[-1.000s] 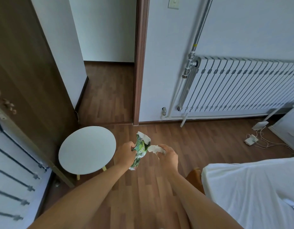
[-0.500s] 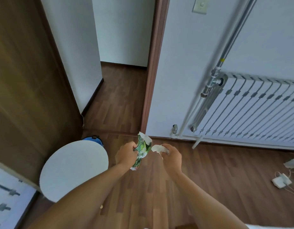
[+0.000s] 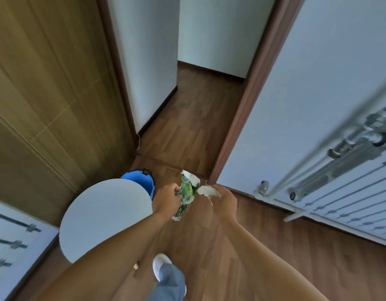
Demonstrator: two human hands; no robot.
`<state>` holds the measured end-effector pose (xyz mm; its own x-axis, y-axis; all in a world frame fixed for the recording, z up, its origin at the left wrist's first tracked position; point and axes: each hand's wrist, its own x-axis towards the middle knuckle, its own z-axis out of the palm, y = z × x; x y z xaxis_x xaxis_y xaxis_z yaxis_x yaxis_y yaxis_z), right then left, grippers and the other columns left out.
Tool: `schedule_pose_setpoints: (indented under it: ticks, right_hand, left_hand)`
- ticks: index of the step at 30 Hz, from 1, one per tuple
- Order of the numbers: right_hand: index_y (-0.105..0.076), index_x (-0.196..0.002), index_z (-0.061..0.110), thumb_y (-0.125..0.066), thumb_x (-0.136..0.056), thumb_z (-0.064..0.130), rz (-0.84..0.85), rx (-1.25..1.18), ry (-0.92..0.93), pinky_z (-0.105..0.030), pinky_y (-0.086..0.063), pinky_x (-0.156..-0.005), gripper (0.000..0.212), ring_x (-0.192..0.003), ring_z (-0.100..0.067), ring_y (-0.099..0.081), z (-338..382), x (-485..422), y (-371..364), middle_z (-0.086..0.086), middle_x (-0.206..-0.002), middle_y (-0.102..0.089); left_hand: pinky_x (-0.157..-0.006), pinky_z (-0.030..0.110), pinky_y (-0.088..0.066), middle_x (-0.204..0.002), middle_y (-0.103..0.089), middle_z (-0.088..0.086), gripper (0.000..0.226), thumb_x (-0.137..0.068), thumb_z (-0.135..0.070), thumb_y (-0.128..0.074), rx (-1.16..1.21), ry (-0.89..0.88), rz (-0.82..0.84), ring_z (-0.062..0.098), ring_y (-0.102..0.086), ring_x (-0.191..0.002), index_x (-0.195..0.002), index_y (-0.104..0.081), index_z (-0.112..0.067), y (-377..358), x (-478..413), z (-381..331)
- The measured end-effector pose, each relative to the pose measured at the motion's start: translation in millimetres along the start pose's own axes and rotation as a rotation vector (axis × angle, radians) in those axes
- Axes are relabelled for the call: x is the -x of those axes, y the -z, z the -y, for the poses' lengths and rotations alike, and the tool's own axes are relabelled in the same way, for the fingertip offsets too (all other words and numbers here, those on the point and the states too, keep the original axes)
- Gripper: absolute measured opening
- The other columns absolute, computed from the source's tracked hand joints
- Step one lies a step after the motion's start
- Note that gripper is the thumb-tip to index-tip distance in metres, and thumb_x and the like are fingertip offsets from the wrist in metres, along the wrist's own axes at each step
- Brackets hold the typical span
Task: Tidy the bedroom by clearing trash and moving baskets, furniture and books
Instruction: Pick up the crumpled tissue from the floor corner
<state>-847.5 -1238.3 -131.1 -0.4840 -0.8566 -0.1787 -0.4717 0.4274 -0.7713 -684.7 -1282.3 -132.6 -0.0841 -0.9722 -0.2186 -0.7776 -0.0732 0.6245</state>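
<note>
Wood-laminate floor, white walls, brown door open on left — white radiator at rt, daylight.

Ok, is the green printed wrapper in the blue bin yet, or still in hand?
Still in hand: the green printed wrapper is pinched by the left hand, right of the blue bin, not inside it.

No legible text anywhere, even on the green printed wrapper
</note>
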Motion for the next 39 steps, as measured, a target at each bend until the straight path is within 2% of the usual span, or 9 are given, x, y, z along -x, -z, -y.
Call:
schedule_pose_setpoints:
  ticks: [9,15,26,28,30,32,33,36,39]
  right_hand:
    - [-0.069,-0.113,0.024,-0.062,-0.087,0.014,0.134,0.07,0.011,-0.037,-0.052,-0.091,0.029,-0.098,-0.015,-0.061,58,-126,-76,0.002,-0.114,-0.067]
    - [-0.067,-0.118,0.019,-0.06,-0.087,0.013,0.282,0.113,0.035,-0.029,-0.048,-0.091,0.032,-0.105,-0.019,-0.06,90,-181,-141,0.0,-0.115,-0.067]
    - [-0.067,-0.115,0.014,-0.055,-0.087,0.017,0.561,0.225,0.065,-0.022,-0.034,-0.067,0.031,-0.098,-0.026,-0.061,101,-278,-274,-0.009,-0.107,-0.069]
    - [-0.068,-0.108,0.011,-0.049,-0.081,0.025,0.608,0.236,0.055,-0.015,-0.031,-0.054,0.036,-0.085,-0.023,-0.056,99,-295,-300,-0.012,-0.101,-0.068]
    - [-0.067,-0.091,0.01,-0.05,-0.08,0.022,0.647,0.251,0.063,-0.011,-0.031,-0.051,0.023,-0.072,-0.018,-0.046,93,-315,-330,-0.009,-0.082,-0.062]
    - [-0.053,-0.066,0.022,-0.046,-0.075,0.021,0.683,0.274,0.107,-0.011,-0.034,-0.052,0.012,-0.061,-0.01,-0.038,89,-331,-359,0.006,-0.063,-0.043]
    - [-0.047,-0.064,0.023,-0.043,-0.072,0.02,0.711,0.271,0.111,-0.009,-0.036,-0.054,0.009,-0.056,-0.007,-0.039,83,-339,-375,0.01,-0.061,-0.036]
    - [-0.062,-0.084,-0.003,-0.044,-0.077,0.013,0.796,0.293,0.067,-0.002,-0.035,-0.054,0.025,-0.057,0.003,-0.053,61,-357,-418,0.0,-0.066,-0.047]
    - [-0.065,-0.097,-0.003,-0.04,-0.069,0.026,0.858,0.372,0.091,-0.01,-0.033,-0.056,0.047,-0.076,-0.017,-0.056,44,-365,-451,-0.014,-0.093,-0.065]
  left_hand:
    - [-0.07,0.029,-0.045,-0.097,-0.067,0.001,0.002,-0.091,-0.023,-0.056,0.08,0.225,-0.009,0.021,-0.06,-0.092,-0.092,-0.057,-0.022,19,-125,33]
    - [-0.082,0.035,-0.045,-0.107,-0.066,0.007,0.016,-0.092,-0.022,-0.054,0.124,0.429,-0.048,0.027,-0.06,-0.102,-0.104,-0.061,-0.015,37,-185,77]
    - [-0.085,0.037,-0.051,-0.108,-0.067,0.012,0.024,-0.085,-0.014,-0.055,0.429,0.854,-0.24,0.031,-0.061,-0.099,-0.107,-0.065,-0.015,21,-291,158]
    - [-0.086,0.04,-0.052,-0.104,-0.067,0.012,0.023,-0.084,-0.012,-0.056,0.466,0.907,-0.278,0.032,-0.061,-0.098,-0.105,-0.066,-0.015,14,-313,172]
    - [-0.086,0.04,-0.052,-0.103,-0.067,0.012,0.024,-0.085,-0.012,-0.056,0.476,0.952,-0.297,0.032,-0.061,-0.098,-0.106,-0.066,-0.014,2,-338,190]
    - [-0.086,0.041,-0.052,-0.102,-0.068,0.012,0.022,-0.085,-0.013,-0.056,0.484,0.996,-0.312,0.032,-0.062,-0.096,-0.105,-0.066,-0.014,-12,-361,209]
    - [-0.086,0.041,-0.052,-0.101,-0.068,0.012,0.022,-0.085,-0.013,-0.057,0.492,1.02,-0.323,0.032,-0.063,-0.096,-0.104,-0.067,-0.015,-20,-372,220]
    - [-0.083,0.037,-0.052,-0.099,-0.069,0.011,0.019,-0.084,-0.011,-0.056,0.508,1.089,-0.347,0.03,-0.062,-0.094,-0.099,-0.067,-0.016,-43,-395,249]
    - [-0.082,0.037,-0.052,-0.097,-0.068,0.01,0.016,-0.083,-0.012,-0.056,0.512,1.159,-0.361,0.031,-0.062,-0.094,-0.091,-0.065,-0.021,-64,-409,274]
